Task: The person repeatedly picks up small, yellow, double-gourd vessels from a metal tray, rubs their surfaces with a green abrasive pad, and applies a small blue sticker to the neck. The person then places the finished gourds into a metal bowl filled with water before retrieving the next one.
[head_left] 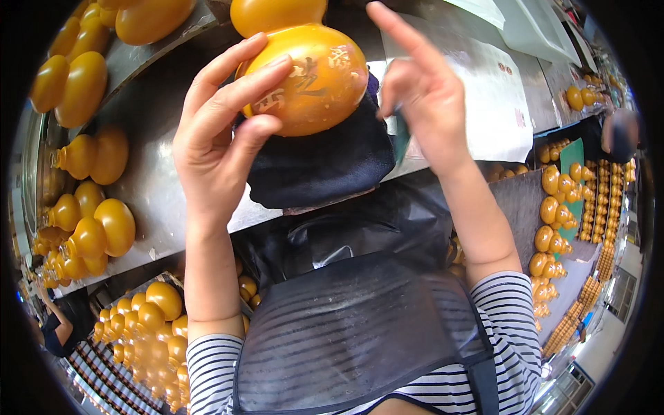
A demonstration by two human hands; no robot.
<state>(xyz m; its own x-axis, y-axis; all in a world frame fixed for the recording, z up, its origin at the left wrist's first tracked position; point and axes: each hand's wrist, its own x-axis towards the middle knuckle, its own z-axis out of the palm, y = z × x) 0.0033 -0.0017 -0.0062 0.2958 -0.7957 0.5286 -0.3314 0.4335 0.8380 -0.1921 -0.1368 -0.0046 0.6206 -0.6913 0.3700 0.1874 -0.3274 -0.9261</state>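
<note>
A large amber gourd-shaped piece [304, 69] with pale raised characters on its belly rests on a dark cloth [325, 162] on the metal bench. My left hand [221, 131] wraps its left side, fingers spread over the belly. Just right of the gourd, my right hand [422, 97] pinches a small dark green pad [402, 138] between thumb and fingers, with the forefinger pointing up.
Several amber gourds [90, 155] lie along the bench's left side and more fill a crate [149, 325] below. A white sheet [494, 97] lies at the right. Rows of small gourds [560, 207] fill racks at the right. Another person [55, 325] stands at the lower left.
</note>
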